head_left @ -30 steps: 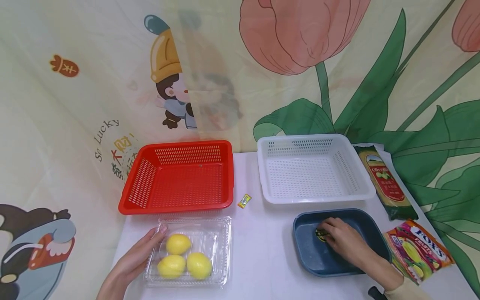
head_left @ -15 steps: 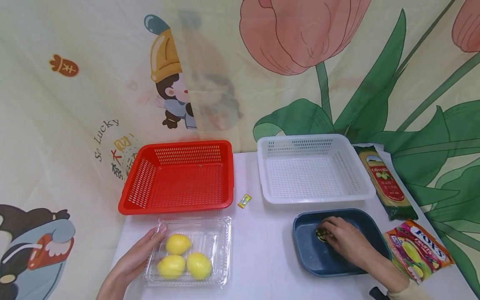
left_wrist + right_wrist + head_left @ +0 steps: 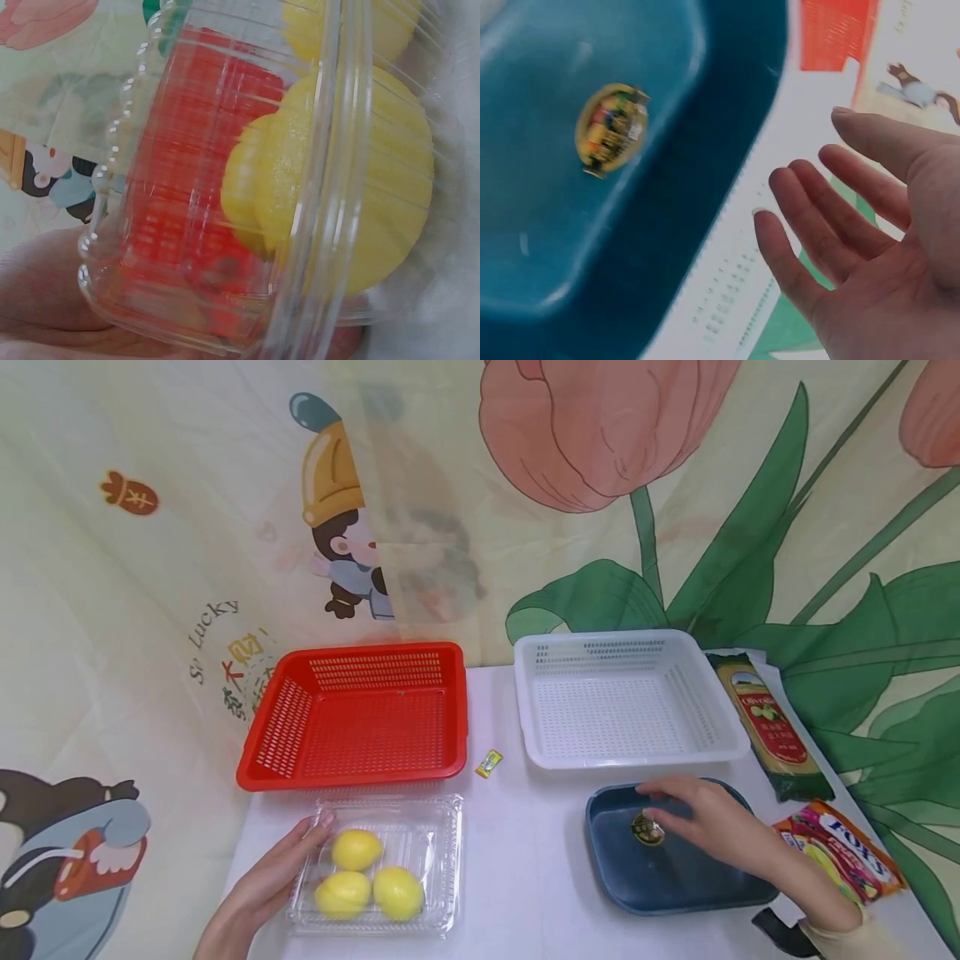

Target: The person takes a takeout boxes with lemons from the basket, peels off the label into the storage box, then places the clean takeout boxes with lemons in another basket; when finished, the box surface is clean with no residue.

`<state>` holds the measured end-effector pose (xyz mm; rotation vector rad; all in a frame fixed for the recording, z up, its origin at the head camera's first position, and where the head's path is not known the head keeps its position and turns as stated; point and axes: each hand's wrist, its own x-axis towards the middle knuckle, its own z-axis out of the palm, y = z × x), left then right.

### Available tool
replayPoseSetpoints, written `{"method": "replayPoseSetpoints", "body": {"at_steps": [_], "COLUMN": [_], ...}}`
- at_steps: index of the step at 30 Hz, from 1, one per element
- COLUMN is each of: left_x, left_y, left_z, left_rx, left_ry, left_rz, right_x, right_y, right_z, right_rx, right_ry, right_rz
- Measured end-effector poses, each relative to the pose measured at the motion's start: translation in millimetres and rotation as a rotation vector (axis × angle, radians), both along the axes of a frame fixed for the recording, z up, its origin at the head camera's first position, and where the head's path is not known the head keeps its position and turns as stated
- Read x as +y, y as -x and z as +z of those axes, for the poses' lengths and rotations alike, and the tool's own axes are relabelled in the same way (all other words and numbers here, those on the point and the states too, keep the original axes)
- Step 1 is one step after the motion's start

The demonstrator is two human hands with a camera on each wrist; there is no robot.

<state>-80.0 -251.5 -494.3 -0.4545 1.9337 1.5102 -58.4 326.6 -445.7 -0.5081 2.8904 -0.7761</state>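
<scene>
My left hand point(image 3: 273, 872) holds the left side of a clear plastic box point(image 3: 442, 868) on the table, its fingertips at the box's far corner. In the left wrist view, the hand shows partly through the plastic. Inside the box are three lemons point(image 3: 398, 893). Over the blue tray point(image 3: 622, 889), my right hand point(image 3: 708, 822) has its fingers spread and holds nothing. A small round gold-edged piece point(image 3: 647, 829) with colourful print and wrapper-like ends lies on the tray's floor, just left of that hand. The right wrist view shows the piece point(image 3: 611, 129) apart from the fingers.
Behind the box stands a red basket point(image 3: 453, 760), and a white basket point(image 3: 630, 758) is behind the tray. Between them lies a small yellow wrapped candy point(image 3: 489, 763). At the right are a green pasta bag point(image 3: 776, 727) and a FOX'S candy bag point(image 3: 843, 843).
My right hand has let go of the small round piece and lifted away to the right, its fingers spreading. The piece stays in the tray. My left hand and the box have not moved.
</scene>
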Motion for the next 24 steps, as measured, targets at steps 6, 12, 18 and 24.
{"method": "replayPoseSetpoints", "body": {"at_steps": [6,12,18,24], "left_x": [-0.6,-1.7,-1.4,1.1], "left_y": [0.4,-1.9,-3.7,-1.9], "left_z": [0.5,-1.7,-1.6,-2.4], "left_rx": [-0.002,-0.025,-0.019,-0.002], "left_ry": [-0.009,0.001,0.015,0.014], "left_rz": [0.005,0.007,0.016,0.021], "right_x": [16.6,43.1,64.0,73.8], "right_y": [20.8,42.8,68.4,85.5], "right_z": [15.4,18.7,16.5,8.6], "right_rx": [0.023,0.047,0.065,0.067], "right_ry": [0.079,0.12,0.16,0.17], "right_rz": [-0.054,-0.133,-0.202,-0.238]}}
